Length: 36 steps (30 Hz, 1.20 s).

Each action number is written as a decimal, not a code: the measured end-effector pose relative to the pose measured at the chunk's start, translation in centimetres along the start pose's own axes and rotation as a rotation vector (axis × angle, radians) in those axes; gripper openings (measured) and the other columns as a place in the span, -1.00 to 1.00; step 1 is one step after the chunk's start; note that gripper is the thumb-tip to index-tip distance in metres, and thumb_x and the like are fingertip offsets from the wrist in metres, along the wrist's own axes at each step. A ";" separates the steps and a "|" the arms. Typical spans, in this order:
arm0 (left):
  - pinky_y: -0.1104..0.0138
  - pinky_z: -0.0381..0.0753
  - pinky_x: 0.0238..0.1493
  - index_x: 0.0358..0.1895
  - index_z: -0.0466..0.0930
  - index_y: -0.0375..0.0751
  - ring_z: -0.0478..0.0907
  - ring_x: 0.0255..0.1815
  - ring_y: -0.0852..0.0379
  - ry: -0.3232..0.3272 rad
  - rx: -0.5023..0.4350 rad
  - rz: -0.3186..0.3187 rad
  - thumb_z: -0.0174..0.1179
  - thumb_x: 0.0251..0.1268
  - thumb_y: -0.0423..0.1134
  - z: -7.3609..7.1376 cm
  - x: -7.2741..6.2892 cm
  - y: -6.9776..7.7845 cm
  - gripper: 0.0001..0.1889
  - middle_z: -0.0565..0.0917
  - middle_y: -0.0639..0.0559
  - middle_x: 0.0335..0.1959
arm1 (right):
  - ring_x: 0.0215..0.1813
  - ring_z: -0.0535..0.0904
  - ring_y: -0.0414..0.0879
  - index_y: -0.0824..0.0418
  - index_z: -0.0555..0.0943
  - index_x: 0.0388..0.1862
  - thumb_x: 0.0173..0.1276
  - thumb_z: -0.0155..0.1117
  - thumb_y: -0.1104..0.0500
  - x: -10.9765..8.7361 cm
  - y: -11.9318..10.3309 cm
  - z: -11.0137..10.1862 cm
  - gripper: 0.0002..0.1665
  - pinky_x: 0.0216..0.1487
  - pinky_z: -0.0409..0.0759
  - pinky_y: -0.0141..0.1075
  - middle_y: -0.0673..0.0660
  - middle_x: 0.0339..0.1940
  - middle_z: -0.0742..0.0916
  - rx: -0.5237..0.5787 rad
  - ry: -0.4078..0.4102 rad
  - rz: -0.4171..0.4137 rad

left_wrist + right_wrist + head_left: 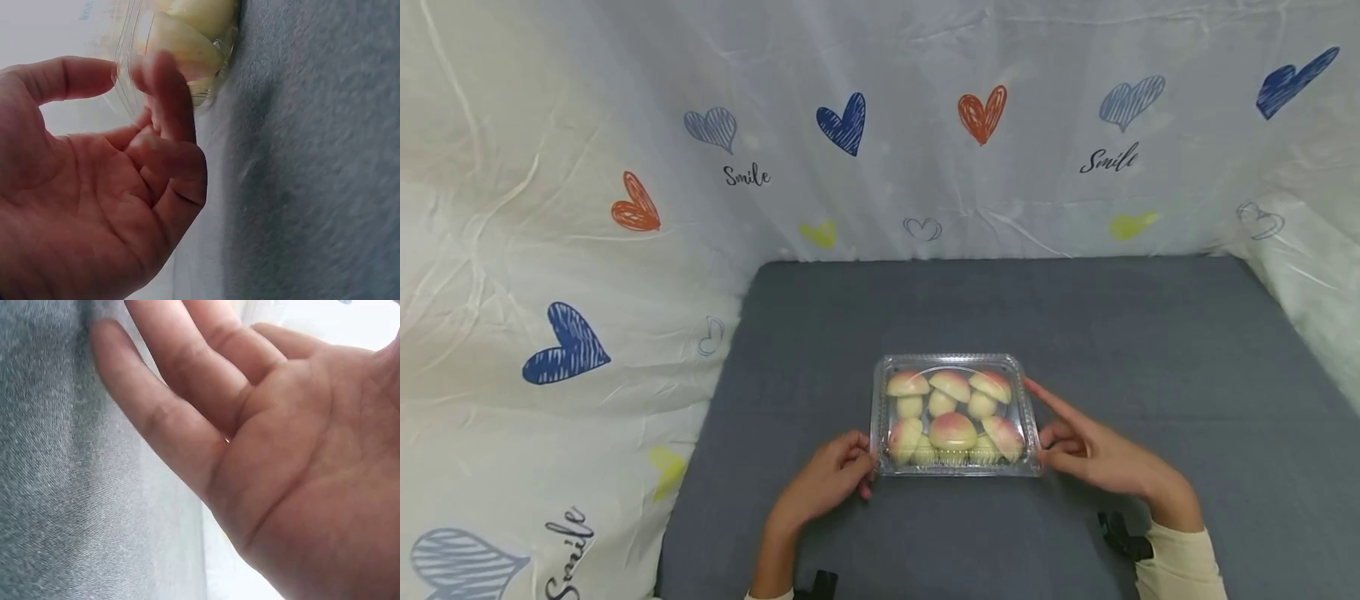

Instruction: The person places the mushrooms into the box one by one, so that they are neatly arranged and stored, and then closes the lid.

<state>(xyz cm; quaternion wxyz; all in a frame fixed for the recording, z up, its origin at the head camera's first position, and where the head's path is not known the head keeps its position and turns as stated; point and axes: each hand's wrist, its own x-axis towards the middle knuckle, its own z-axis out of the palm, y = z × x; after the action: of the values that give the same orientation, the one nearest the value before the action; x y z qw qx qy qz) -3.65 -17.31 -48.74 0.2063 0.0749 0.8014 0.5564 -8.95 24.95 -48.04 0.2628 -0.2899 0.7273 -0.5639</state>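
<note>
A clear plastic clamshell box (955, 472) lies lid-up on the grey tabletop, closed. Through its lid show several mushroom-shaped pieces (952, 431) with pink-flushed, pale yellow caps and pale stems, set in two rows. My left hand (835, 475) is at the box's near left corner; in the left wrist view its thumb and a curled finger pinch the clear rim (128, 59). At the right side, my right hand (1097, 450) touches the box with its index finger extended along the edge and its thumb near the front corner. The right wrist view shows fairly straight fingers (169, 419); the box is hidden there.
The grey cloth-covered table (1000, 308) spreads around the box. A white curtain (910, 183) printed with hearts and "Smile" hangs behind it and along both sides. Dark wrist devices (1123, 537) sit by the cream sleeves.
</note>
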 end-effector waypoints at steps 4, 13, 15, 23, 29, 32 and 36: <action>0.30 0.62 -0.37 -0.21 0.61 -0.37 0.66 -0.55 0.10 -0.043 -0.066 0.005 0.06 0.64 -0.21 0.5 -0.2 -0.4 -0.72 0.64 0.01 -0.46 | -0.21 0.75 0.24 0.03 -0.46 0.77 0.59 0.13 0.45 -0.1 0.3 0.4 0.19 -0.04 0.73 -0.09 0.45 -0.27 0.72 0.133 -0.067 -0.038; 0.37 0.45 -0.51 -0.19 0.56 -0.34 0.72 -0.48 0.07 -0.062 -0.148 0.005 -0.07 0.67 -0.23 1.5 0.0 -1.0 -0.71 0.67 -0.09 -0.41 | -0.15 0.77 0.10 0.24 -0.55 0.71 0.57 0.05 0.53 -0.1 1.2 1.9 0.16 -0.07 0.75 0.02 0.49 -0.33 0.64 0.332 -0.047 -0.070; 0.37 0.47 -0.50 -0.18 0.56 -0.34 0.71 -0.49 0.07 -0.055 -0.152 0.014 -0.09 0.65 -0.27 1.7 0.0 -1.1 -0.73 0.67 -0.10 -0.41 | -0.15 0.76 0.03 0.39 -0.50 0.69 0.59 0.05 0.50 -0.2 1.4 2.1 0.09 -0.10 0.76 -0.03 0.37 -0.30 0.66 0.335 -0.025 -0.040; 0.42 0.48 -0.50 -0.07 0.52 -0.36 0.65 -0.53 0.17 -0.062 -0.200 0.032 -0.20 0.77 -0.19 2.2 0.2 -1.5 -0.66 0.62 0.00 -0.40 | -0.28 0.69 -0.11 0.71 -0.28 0.59 0.57 0.01 0.50 -0.2 1.7 3.0 -0.11 -0.16 0.74 -0.17 0.10 -0.30 0.66 0.291 0.042 0.009; 0.43 0.52 -0.46 -0.03 0.49 -0.35 0.65 -0.51 0.20 -0.063 -0.218 0.045 -0.21 0.80 -0.17 2.4 0.0 -1.7 -0.66 0.64 0.01 -0.34 | -0.35 0.61 -0.19 0.71 -0.26 0.59 0.53 -0.02 0.55 -0.1 2.2 3.4 -0.13 -0.12 0.77 -0.10 0.05 -0.34 0.64 0.314 0.074 -0.029; 0.42 0.53 -0.43 -0.05 0.50 -0.35 0.67 -0.48 0.18 -0.060 -0.222 0.045 -0.21 0.80 -0.16 2.3 0.2 -1.7 -0.64 0.67 -0.02 -0.33 | -0.35 0.62 -0.18 0.70 -0.27 0.60 0.56 -0.02 0.53 -0.2 2.1 3.3 -0.13 -0.14 0.76 -0.13 0.05 -0.33 0.66 0.311 0.086 -0.025; 0.38 0.53 -0.41 -0.07 0.53 -0.35 0.68 -0.48 0.15 -0.031 -0.207 0.034 -0.22 0.78 -0.20 2.3 0.4 -1.7 -0.65 0.71 -0.11 -0.33 | -0.30 0.70 -0.13 0.69 -0.26 0.60 0.58 0.01 0.49 -0.2 2.0 3.2 -0.13 -0.21 0.74 -0.18 0.11 -0.32 0.71 0.272 0.095 0.000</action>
<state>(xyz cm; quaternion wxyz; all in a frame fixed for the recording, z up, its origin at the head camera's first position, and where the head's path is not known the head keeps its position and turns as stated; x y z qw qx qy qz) -2.87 -15.79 -51.05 0.2156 0.0755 0.7351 0.6383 -6.75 23.34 -50.72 0.2647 -0.2247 0.6558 -0.6703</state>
